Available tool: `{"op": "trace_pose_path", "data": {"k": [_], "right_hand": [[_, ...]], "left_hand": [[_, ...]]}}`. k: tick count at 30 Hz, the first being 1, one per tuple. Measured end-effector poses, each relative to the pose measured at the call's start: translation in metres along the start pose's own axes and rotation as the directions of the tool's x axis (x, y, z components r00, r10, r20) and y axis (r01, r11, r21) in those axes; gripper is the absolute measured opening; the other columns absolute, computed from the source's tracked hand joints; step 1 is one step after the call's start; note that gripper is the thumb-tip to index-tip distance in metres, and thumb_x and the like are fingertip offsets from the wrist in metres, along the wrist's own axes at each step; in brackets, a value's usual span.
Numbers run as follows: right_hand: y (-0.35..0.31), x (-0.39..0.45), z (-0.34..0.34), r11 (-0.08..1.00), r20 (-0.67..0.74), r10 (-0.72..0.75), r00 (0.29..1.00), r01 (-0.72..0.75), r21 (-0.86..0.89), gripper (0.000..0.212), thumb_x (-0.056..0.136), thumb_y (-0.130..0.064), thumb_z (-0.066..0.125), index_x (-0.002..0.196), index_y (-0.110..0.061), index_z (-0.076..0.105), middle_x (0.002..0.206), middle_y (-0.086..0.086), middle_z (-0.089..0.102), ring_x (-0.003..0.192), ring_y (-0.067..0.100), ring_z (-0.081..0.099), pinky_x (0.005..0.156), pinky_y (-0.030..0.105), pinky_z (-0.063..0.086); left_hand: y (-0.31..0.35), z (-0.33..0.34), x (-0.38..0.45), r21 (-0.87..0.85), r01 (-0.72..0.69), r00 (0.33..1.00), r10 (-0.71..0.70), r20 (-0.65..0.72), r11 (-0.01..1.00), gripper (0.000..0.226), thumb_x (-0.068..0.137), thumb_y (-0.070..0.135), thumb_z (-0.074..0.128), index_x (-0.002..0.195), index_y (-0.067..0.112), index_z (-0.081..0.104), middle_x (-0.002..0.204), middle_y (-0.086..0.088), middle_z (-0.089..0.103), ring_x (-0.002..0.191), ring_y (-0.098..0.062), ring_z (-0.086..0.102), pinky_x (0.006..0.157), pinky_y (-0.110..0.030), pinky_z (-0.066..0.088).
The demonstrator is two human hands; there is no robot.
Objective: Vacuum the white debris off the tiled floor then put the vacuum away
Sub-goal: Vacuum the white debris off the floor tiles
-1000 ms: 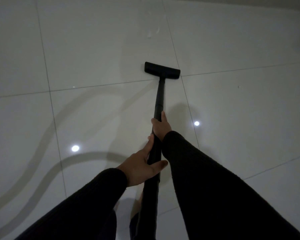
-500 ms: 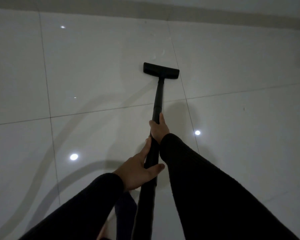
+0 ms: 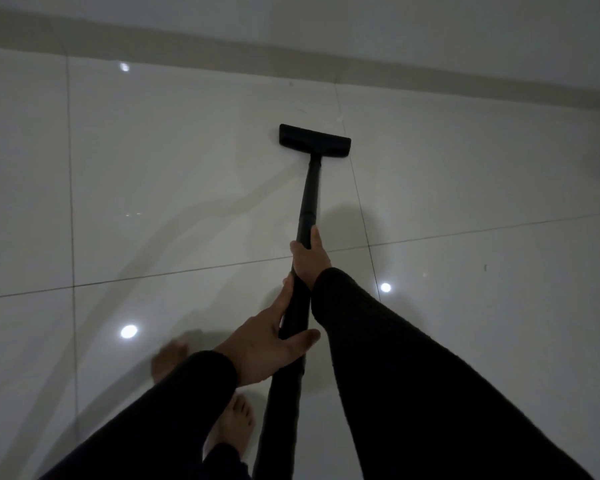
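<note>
Vacuum wand (image 3: 307, 202) runs out ahead of both hands to its floor head (image 3: 315, 139), flat on the tiled floor (image 3: 174, 161) near the skirting (image 3: 430, 76), likely to keep suction low. Right hand (image 3: 309, 259) wraps the tube farther forward to steer; left hand (image 3: 267, 344) grips just behind, thumb across it, to push. White debris: 1 faint fleck (image 3: 340, 117) just beyond the head, unsure.

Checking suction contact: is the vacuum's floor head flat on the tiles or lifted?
Flat, it seems: the floor head sits level on the tiled floor with no visible gap, though dim light limits certainty.
</note>
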State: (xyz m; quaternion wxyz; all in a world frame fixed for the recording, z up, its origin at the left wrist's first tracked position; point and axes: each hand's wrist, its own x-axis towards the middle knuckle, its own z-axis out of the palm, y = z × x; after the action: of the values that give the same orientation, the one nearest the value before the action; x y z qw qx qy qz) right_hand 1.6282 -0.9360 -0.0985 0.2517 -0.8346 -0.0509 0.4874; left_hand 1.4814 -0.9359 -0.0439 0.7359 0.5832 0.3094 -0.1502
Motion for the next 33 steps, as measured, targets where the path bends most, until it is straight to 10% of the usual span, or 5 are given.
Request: {"op": "trace_pose_path", "data": {"k": [33], "right_hand": [[-0.152, 0.042, 0.089, 0.990, 0.083, -0.077, 0.994, 0.086, -0.109, 0.066, 0.099, -0.034, 0.039, 0.152, -0.040, 0.001, 0.139, 0.012, 0.047, 0.104, 0.031, 0.059, 0.096, 0.047, 0.049]], "left_hand": [[0.028, -0.153, 0.002, -0.084, -0.048, 0.988, 0.035, -0.149, 0.995, 0.088, 0.086, 0.046, 0.058, 0.141, 0.055, -0.010, 0.136, -0.003, 0.053, 0.082, -0.005, 0.067, 0.085, -0.029, 0.056]]}}
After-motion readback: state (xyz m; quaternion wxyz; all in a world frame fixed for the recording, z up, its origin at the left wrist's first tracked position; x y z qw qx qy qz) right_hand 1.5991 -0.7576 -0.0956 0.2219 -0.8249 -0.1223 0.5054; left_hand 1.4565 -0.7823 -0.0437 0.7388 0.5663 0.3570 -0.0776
